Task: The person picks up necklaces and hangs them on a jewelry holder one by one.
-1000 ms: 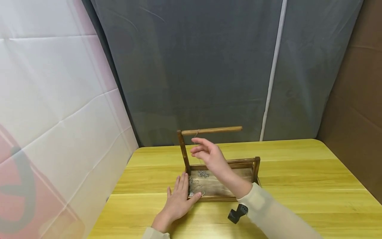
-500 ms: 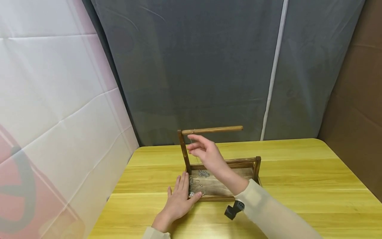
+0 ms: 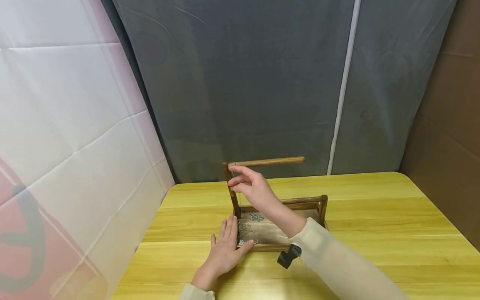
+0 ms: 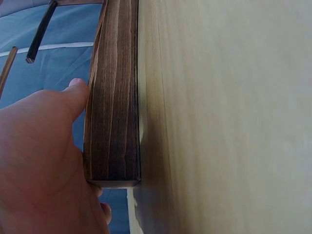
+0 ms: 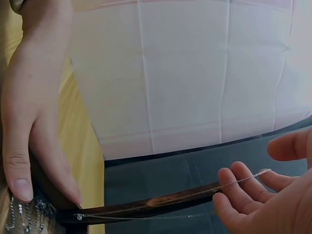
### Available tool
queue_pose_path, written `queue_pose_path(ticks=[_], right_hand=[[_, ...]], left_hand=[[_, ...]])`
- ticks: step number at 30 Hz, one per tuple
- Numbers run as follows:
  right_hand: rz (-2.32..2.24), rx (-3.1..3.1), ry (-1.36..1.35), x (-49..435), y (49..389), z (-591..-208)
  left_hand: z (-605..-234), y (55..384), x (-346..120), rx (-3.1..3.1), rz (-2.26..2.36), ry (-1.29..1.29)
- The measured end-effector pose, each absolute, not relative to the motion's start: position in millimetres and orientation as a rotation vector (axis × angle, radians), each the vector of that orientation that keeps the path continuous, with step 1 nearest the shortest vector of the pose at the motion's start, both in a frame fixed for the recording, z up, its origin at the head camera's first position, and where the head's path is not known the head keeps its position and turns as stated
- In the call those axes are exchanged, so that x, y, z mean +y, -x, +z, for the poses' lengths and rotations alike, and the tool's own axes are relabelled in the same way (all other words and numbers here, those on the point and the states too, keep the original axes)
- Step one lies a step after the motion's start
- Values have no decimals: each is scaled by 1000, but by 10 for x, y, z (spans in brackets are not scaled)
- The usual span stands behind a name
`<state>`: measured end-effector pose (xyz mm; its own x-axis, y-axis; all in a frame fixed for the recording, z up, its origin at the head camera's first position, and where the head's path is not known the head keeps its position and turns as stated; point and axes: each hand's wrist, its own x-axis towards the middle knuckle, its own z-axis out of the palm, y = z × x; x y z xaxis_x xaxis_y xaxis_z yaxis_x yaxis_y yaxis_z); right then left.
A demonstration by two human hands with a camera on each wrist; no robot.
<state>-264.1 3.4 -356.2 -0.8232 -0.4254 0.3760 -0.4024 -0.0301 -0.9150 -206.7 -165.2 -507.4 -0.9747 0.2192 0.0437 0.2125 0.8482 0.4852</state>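
Note:
A dark wooden tray stand [image 3: 271,248] with an upright post [image 3: 235,204] and a top bar [image 3: 271,161] stands on the table. My left hand [image 3: 224,252] rests against its left front corner. Its fingers lie straight along the end, with the thumb over the front wall [image 4: 114,97]. My right hand [image 3: 258,193] is raised at the bar's left end, by the post. A thin silver chain necklace [image 5: 243,179] runs across its fingers, with the thumb apart; its lower end, with a small pendant [image 5: 79,217], hangs toward the tray.
Inside the tray lie a silver chain heap [image 3: 256,216] and more chains [image 3: 245,229] at the left end. A lower bar [image 3: 303,201] runs along the back. A black wrist camera [image 3: 288,255] sits below the right sleeve. Beyond the table [image 3: 375,225] hangs a grey curtain [image 3: 243,83].
My right hand has moved left along the bar, bringing the chain necklace to the end by the post. The left hand has stayed on the tray's corner.

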Motion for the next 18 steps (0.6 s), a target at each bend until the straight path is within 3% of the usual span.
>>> queue_pose_path(ticks=[18], right_hand=[[-1957, 2306, 752, -40, 2682, -3818]], left_hand=[[-5123, 2086, -1662, 3010, 765, -325]])
